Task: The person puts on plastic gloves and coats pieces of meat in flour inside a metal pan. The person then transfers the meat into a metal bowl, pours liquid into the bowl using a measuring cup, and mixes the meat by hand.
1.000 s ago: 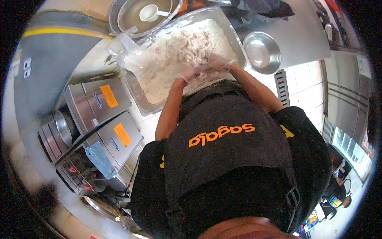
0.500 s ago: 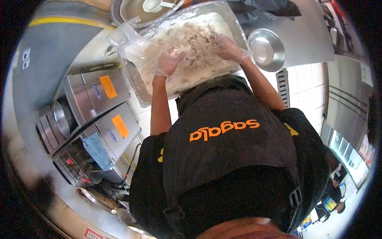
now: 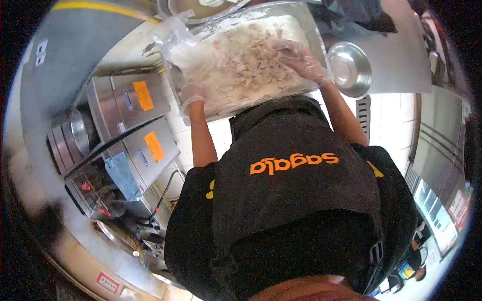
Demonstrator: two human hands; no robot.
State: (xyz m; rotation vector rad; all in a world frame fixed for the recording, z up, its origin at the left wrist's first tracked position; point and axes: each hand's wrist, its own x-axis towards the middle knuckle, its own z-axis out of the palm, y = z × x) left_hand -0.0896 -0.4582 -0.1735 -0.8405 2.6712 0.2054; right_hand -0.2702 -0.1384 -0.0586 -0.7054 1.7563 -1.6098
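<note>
A large metal tray (image 3: 317, 47) holds white flour (image 3: 288, 25) and a heap of small flour-coated pieces, seemingly meat (image 3: 256, 65). My left hand (image 3: 192, 93), in a clear plastic glove, is low at the tray's left side, close to the near-left wall; its fingers are blurred and partly lost against the flour. Over the right part of the heap is my right hand (image 3: 303, 61), gloved as well, its fingers stretched out toward the left and holding nothing visible. A clear plastic bag (image 3: 175, 35) lies at the tray's far-left corner.
An empty-looking steel bowl (image 3: 350, 69) stands right of the tray, with black plastic (image 3: 359, 17) behind it. A round basin (image 3: 196, 9) is at the far side. Steel drawer cabinets (image 3: 120, 108) stand to the left. Another person (image 3: 414, 263) is far off at lower right.
My left hand has moved left and nearer, away from the heap to the tray's side. My right hand has stretched out over the pieces, which now look more spread out.
</note>
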